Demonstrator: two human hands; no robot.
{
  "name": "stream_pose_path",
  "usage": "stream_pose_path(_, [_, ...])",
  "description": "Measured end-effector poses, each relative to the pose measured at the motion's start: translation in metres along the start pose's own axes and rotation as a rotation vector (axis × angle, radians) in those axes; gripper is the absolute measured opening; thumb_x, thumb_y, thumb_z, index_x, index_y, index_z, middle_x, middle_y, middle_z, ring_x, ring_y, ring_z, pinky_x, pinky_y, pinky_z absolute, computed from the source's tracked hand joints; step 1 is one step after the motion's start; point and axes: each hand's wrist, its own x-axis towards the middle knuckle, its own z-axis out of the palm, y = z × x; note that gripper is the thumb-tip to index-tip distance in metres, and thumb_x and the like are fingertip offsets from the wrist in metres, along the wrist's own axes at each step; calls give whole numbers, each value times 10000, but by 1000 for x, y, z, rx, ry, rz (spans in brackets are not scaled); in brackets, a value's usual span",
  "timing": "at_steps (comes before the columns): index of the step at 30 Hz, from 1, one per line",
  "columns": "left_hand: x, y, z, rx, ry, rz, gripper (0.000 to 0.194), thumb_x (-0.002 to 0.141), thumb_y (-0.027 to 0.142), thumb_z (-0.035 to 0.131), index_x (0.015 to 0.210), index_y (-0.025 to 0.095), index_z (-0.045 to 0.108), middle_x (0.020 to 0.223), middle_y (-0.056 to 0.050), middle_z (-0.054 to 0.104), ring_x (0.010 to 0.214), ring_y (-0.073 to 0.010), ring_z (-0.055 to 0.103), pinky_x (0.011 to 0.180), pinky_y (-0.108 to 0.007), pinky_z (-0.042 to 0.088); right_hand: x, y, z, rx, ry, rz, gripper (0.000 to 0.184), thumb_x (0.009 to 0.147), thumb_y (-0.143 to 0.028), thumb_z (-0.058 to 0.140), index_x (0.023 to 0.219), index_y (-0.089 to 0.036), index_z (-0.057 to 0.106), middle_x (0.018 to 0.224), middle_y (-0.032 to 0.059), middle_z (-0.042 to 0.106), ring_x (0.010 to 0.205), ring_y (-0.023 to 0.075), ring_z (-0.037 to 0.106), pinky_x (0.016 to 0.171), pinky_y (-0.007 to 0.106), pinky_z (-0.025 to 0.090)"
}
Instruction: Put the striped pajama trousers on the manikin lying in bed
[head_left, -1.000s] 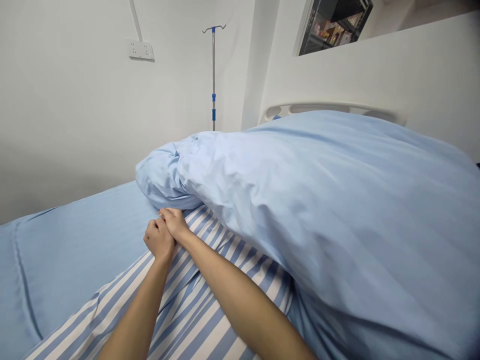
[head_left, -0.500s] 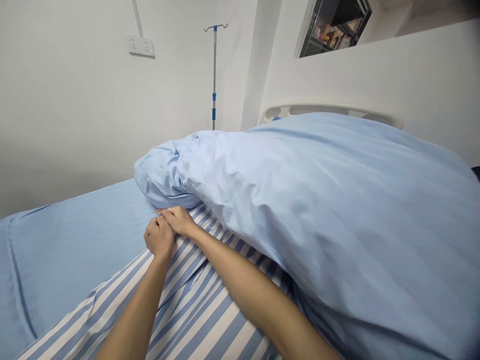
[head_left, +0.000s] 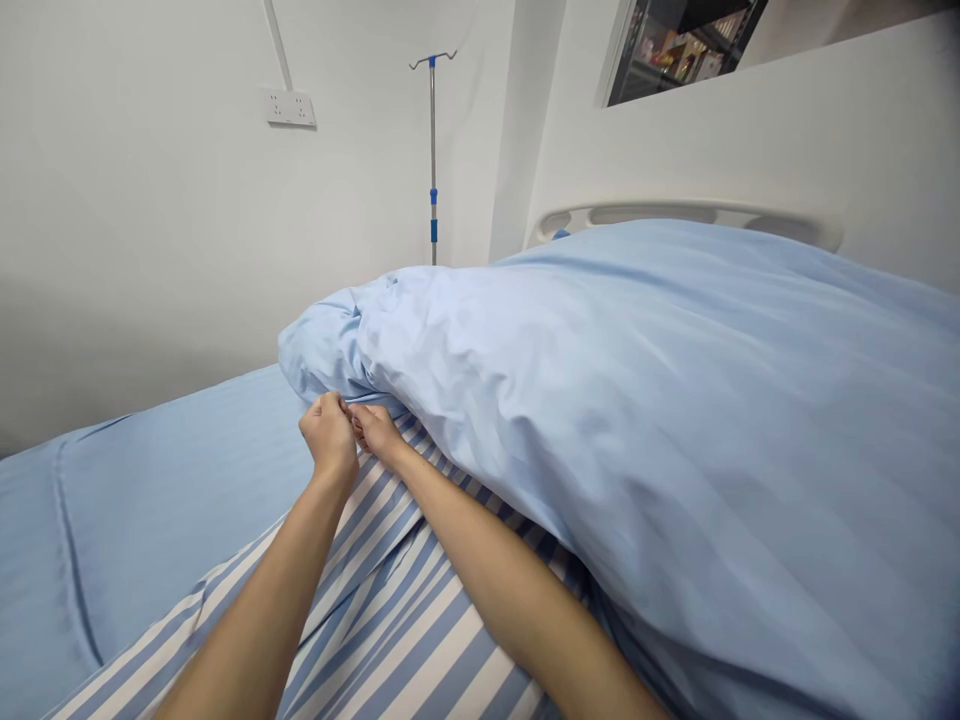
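Observation:
My left hand [head_left: 328, 432] and my right hand [head_left: 376, 432] are side by side near the middle, both closed, fingertips nearly meeting. Whatever they pinch is too small or hidden to make out. Both lie over the far end of a blue-and-white striped cloth [head_left: 435, 600], whose stripes run beneath my forearms. Just beyond my knuckles, a thick light-blue quilt [head_left: 637, 380] is bunched up, its rounded fold close to my fingers. To the left lies the flat blue bed sheet [head_left: 187, 490].
A drip stand [head_left: 433, 140] with hooks rises behind the bed against the white wall. The pale bed headboard [head_left: 675, 212] shows above the quilt. A wall socket [head_left: 291, 108] is at upper left, and a window [head_left: 682, 50] with shelves behind it at upper right.
My hands have lifted slightly and shifted right; the right hand no longer overlaps the left and sits beside it. The view has moved slightly. Quilt and striped cloth look about the same.

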Motion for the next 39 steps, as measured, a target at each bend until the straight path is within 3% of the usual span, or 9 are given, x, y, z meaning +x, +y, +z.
stream_pose_path(5, [-8, -31, 3, 283, 2, 40, 258, 756, 313, 357, 537, 198, 434, 553, 4, 500, 573, -122, 435, 547, -240, 331, 8, 14, -3, 67, 19, 12, 319, 815, -327, 435, 537, -204, 336, 461, -60, 310, 462, 85, 308, 445, 223, 296])
stream_pose_path(9, [-13, -49, 0, 401, -27, 89, 280, 791, 312, 339, 551, 201, 431, 623, -21, 574, 623, -137, 471, 605, -257, 334, 10, 20, 0, -75, 97, -29, 300, 816, -333, 423, 554, -187, 424, 481, -42, 366, 526, 105, 370, 499, 227, 348])
stream_pose_path(13, [-12, -46, -1, 395, -36, 54, 274, 803, 298, 340, 557, 206, 414, 633, -22, 580, 627, -144, 479, 619, -267, 321, 14, 9, 2, -243, 101, -42, 302, 806, -281, 394, 539, -170, 480, 457, -40, 380, 518, 105, 368, 487, 224, 323])
stream_pose_path(20, [-14, -42, -1, 397, -67, 78, 297, 793, 239, 350, 499, 212, 321, 537, 2, 488, 611, -137, 451, 633, -266, 313, 34, -21, -13, -478, -62, -192, 308, 738, -244, 422, 450, -182, 333, 454, -59, 260, 466, 68, 263, 458, 223, 199])
stream_pose_path(27, [-15, -49, -1, 341, -51, 58, 261, 781, 233, 391, 522, 211, 355, 562, -2, 492, 608, -133, 427, 646, -272, 314, 29, 15, -18, -502, 12, -155, 300, 756, -306, 368, 485, -200, 293, 472, -49, 264, 505, 79, 270, 474, 227, 211])
stream_pose_path(32, [-15, -48, -2, 241, -123, 37, 248, 764, 242, 414, 524, 199, 370, 533, 24, 436, 592, -113, 385, 608, -251, 289, 27, 24, -21, -484, 28, -151, 301, 741, -368, 389, 508, -204, 293, 473, -55, 264, 508, 85, 262, 469, 233, 210])
stream_pose_path(36, [-16, -47, -26, 180, -228, 32, 270, 755, 256, 409, 500, 186, 358, 492, 50, 351, 551, -91, 335, 552, -232, 248, 25, 20, -19, -478, 7, -186, 321, 731, -396, 382, 501, -211, 257, 467, -53, 243, 501, 88, 247, 471, 240, 197])
stream_pose_path(39, [-15, -53, -82, 268, -234, 26, 283, 746, 275, 416, 490, 184, 337, 488, 56, 298, 538, -85, 311, 524, -232, 214, 21, 16, -15, -489, -7, -174, 317, 728, -402, 371, 493, -213, 275, 442, -45, 263, 496, 95, 246, 472, 247, 199])
